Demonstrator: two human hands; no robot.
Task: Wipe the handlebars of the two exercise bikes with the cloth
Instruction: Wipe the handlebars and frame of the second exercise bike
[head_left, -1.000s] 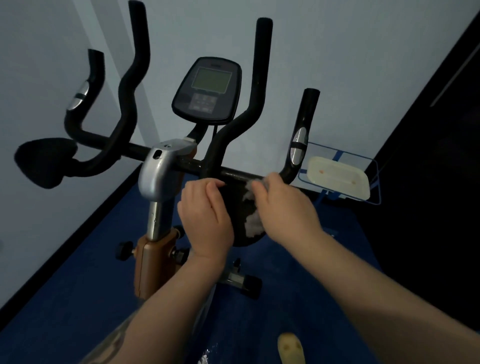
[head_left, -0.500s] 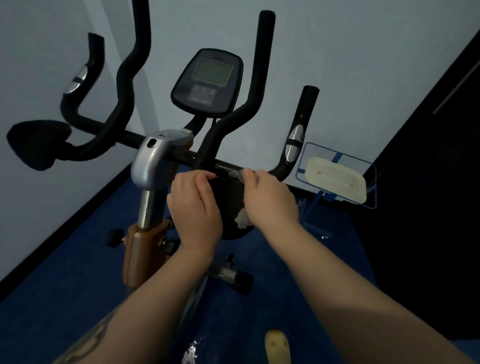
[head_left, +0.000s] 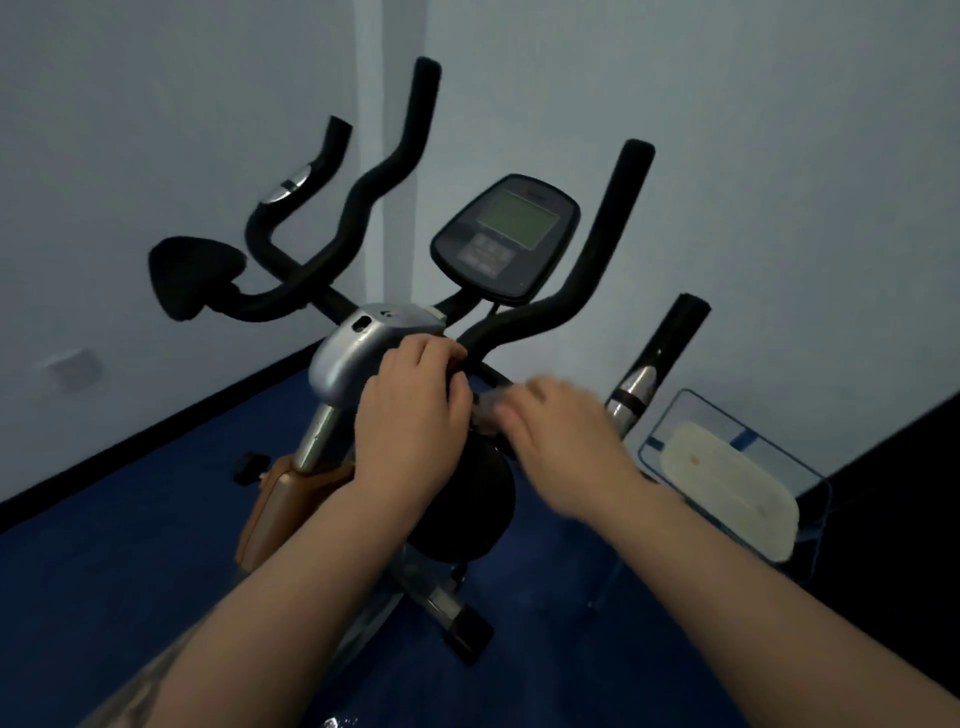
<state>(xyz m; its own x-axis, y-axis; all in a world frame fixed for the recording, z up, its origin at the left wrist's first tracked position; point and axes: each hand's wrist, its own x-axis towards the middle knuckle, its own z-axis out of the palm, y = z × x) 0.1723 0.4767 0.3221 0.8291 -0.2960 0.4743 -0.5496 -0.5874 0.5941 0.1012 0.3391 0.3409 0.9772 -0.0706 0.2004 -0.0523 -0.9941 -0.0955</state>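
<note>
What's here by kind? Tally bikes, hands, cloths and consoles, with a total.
Bike: 1
Hands: 2 (left hand, right hand)
Cloth: 1
Console: 1
Total: 5

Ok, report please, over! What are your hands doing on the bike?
Left hand clamped on handlebar near silver stem cover. Right hand, blurred, presses pale cloth on crossbar. Nothing in the way.

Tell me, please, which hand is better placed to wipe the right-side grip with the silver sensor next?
Probably the right hand: it holds the cloth on the crossbar, nearest that grip. The left hand sits by the silver clamp.
</note>
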